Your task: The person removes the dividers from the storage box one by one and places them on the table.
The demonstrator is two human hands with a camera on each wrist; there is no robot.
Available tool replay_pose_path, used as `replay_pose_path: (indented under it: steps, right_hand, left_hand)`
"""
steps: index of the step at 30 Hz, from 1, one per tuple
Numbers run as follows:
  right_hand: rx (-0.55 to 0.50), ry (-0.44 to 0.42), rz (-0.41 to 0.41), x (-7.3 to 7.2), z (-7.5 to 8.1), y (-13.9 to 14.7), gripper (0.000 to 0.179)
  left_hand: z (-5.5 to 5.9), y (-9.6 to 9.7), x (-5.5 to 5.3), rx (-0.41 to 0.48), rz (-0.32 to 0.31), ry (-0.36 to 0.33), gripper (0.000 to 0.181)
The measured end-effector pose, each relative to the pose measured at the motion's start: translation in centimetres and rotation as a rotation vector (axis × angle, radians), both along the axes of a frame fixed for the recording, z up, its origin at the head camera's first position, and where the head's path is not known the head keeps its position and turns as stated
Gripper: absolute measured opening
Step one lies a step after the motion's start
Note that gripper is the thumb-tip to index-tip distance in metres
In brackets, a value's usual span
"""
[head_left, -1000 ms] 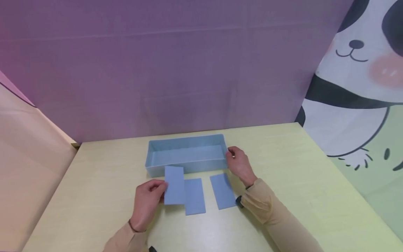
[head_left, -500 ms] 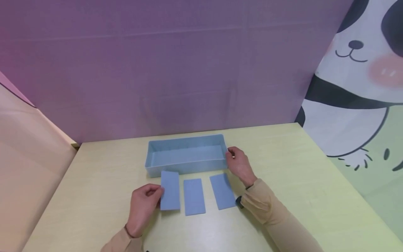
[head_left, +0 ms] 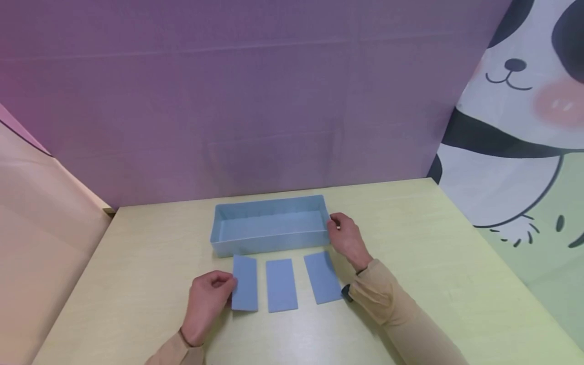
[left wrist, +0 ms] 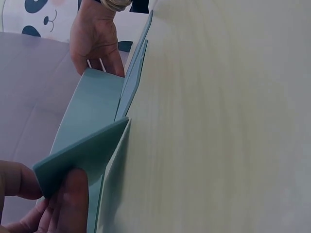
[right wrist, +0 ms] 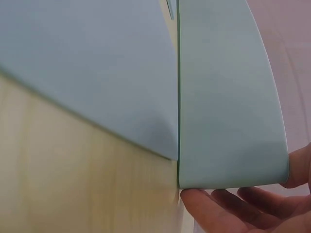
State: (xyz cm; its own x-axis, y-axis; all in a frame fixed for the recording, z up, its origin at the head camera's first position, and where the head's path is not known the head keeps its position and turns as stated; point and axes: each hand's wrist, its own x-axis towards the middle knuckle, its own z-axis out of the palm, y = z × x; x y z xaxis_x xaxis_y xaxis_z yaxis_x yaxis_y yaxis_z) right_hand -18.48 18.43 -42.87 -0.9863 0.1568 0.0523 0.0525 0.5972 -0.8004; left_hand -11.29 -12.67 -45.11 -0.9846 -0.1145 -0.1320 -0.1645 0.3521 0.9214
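A thin blue rectangular panel [head_left: 245, 284] is pinched along its left edge by my left hand [head_left: 207, 301]. In the left wrist view this panel [left wrist: 85, 153] is tilted, its far edge low at the tabletop and the held edge raised. Beside it, a second blue panel [head_left: 281, 286] and a third [head_left: 323, 278] lie flat on the table. Behind the row stands a long, open, light-blue box [head_left: 274, 243] with nothing inside. My right hand [head_left: 349, 241] holds the box's right end. In the right wrist view, its fingers [right wrist: 204, 208] press under the box's end wall [right wrist: 228, 102], with the thumb at the rim.
The pale wooden table [head_left: 410, 228] extends to both sides of the box. Close behind the box hangs a purple backdrop [head_left: 274, 101]. A panda-printed cloth [head_left: 515, 177] hangs on the right, a peach cloth [head_left: 45, 228] on the left.
My left hand has moved its panel left and toward me, lowering and tilting it; it no longer overlaps the middle panel. My right hand and the box have stayed put.
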Motion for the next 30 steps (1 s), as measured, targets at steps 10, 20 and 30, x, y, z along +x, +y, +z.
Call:
replay_pose_path:
  steps: [10,20,30]
  right_hand:
    - [0.000,-0.004,-0.002,0.02,0.13,-0.12,0.039]
    - [0.008,-0.006,-0.001,0.06,0.07,-0.07,0.038]
    - [-0.001,-0.008,-0.003,0.02,0.10,-0.04,0.038]
  left_hand:
    - [-0.06,-0.16,-0.02,-0.028,-0.018,-0.037,0.014]
    - [0.03,-0.69,0.06,-0.221,-0.088,-0.055,0.011]
    - [0.28,-0.98,0.09,-0.329,-0.150,-0.068,0.010]
